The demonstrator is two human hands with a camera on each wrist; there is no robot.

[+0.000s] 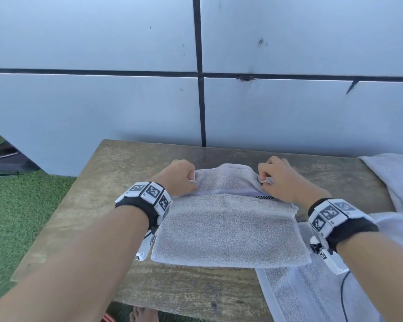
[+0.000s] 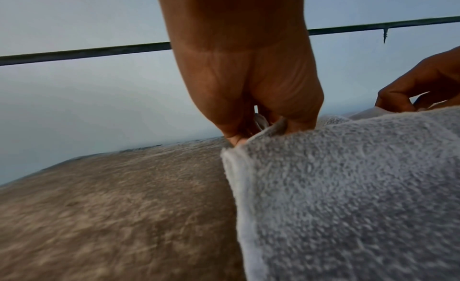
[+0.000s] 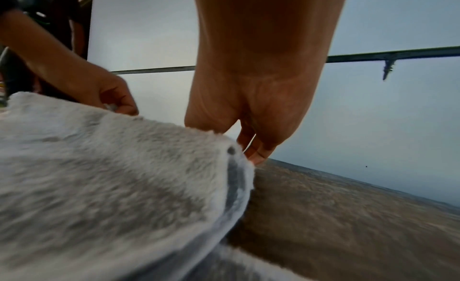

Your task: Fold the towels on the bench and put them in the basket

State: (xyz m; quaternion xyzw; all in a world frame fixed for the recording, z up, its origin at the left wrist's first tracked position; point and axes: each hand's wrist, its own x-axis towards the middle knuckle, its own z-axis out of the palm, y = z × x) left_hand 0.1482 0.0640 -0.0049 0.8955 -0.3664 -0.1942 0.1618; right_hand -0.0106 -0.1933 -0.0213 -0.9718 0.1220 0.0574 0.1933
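A small grey-white towel [image 1: 228, 231] lies on the wooden bench [image 1: 98, 205], its far part lifted off the wood. My left hand [image 1: 184, 177] pinches the towel's far left corner, and my right hand [image 1: 275, 177] pinches the far right corner. The left wrist view shows my left hand [image 2: 251, 127] curled on the towel [image 2: 348, 196] edge. From the right wrist, my right hand [image 3: 244, 139] grips the towel [image 3: 112, 177] at its corner. No basket is in view.
Another white towel [image 1: 316, 291] lies under and to the right of the first one, hanging over the front edge. A third towel [image 1: 396, 177] sits at the far right. A tiled wall [image 1: 102, 101] stands behind the bench; green turf [image 1: 16, 205] lies to the left.
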